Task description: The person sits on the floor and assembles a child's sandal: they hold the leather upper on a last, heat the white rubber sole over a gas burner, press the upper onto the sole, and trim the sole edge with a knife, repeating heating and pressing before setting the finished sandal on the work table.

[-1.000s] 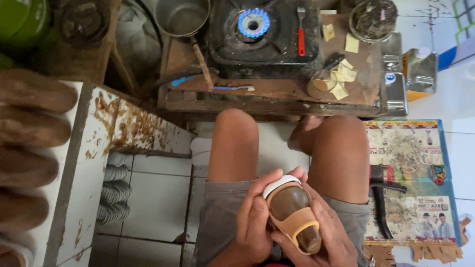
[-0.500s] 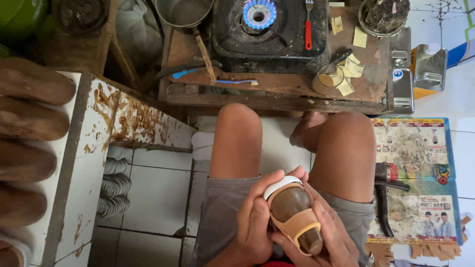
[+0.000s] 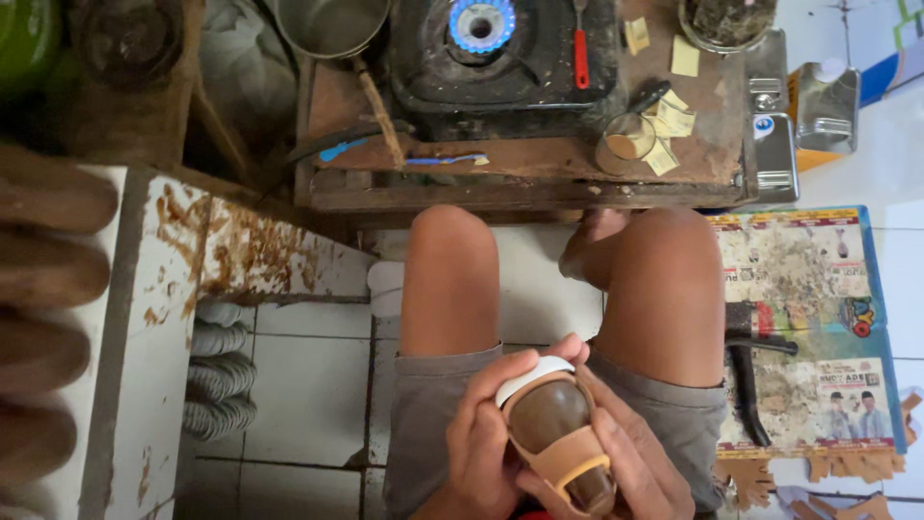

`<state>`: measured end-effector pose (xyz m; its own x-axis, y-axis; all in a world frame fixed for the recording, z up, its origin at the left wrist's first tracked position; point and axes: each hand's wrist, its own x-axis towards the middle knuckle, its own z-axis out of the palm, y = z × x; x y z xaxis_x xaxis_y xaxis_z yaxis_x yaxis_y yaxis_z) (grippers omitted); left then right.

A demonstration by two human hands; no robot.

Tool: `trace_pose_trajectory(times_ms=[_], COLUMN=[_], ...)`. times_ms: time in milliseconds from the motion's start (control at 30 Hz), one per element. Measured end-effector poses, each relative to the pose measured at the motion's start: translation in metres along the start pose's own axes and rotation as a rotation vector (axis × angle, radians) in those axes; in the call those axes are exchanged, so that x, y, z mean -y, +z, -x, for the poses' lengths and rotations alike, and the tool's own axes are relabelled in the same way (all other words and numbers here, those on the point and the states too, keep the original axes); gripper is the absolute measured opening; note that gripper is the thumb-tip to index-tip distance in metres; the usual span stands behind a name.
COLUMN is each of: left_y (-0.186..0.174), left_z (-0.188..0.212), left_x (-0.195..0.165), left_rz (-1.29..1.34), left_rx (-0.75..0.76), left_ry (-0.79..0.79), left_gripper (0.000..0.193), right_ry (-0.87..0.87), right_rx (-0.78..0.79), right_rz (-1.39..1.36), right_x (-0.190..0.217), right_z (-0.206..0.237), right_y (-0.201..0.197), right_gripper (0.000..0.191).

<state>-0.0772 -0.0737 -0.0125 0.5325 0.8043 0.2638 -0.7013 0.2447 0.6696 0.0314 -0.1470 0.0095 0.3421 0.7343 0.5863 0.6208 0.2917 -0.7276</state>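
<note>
I am looking down over 2 bare knees at a small tan leather shoe upper stretched on a brown rounded last with a white toe cap (image 3: 555,433), and it is sitting low in the middle of the view, above the lap in grey shorts (image 3: 423,424). My left hand (image 3: 481,448) is wrapping around the left side of the shoe, fingers curled onto it and the thumb pressing near the white cap. My right hand (image 3: 635,462) is cupping the right side and underside, its fingers clenched around the tan strap end, so both hands are grasping the same piece. Beyond the knees a low, stained wooden workbench (image 3: 539,178) is carrying a black single-burner gas stove (image 3: 500,48) that is burning with a blue ring of flame. Just right of the burner a red-handled tool (image 3: 580,53) is lying on the stove, and near it a small clear glass jar (image 3: 626,140) is standing among yellow paper scraps (image 3: 674,120). A steel pot (image 3: 332,19) is sitting at the bench's left end. On the tiled floor to the right a printed, glue-spotted poster (image 3: 799,279) is lying flat, with a dark hammer (image 3: 746,371) resting at its left edge. Along the far left a row of brown shoe lasts (image 3: 43,279) is lining a white shelf.
</note>
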Motion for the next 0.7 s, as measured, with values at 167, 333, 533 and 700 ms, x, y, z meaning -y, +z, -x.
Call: trace_pose_trajectory(times_ms=[167,333,533,700], left_y=[-0.002,-0.004,-0.004,-0.004], left_z=[-0.002,-0.003,-0.006,-0.004], left_x=[-0.002,-0.013,-0.024,-0.030], left_rz=[-0.012,-0.126,-0.219,-0.222], left_rx=[0.011,0.048,0.076,0.087], left_ry=[-0.004,-0.068,-0.034,-0.065], left_gripper=[0.050,0.048,0.047,0.044], right_ry=[0.030,0.052,0.537,0.616], right_rx=[-0.017,0.117,0.411,0.440], right_rz=[0.021,-0.091,-0.130,-0.179], right_x=[-0.002,-0.007,-0.003,-0.001], right_z=[0.003,-0.007,-0.015,-0.011], right_y=[0.000,-0.014,-0.028,-0.028], right_gripper=[0.080,0.085,0.092,0.092])
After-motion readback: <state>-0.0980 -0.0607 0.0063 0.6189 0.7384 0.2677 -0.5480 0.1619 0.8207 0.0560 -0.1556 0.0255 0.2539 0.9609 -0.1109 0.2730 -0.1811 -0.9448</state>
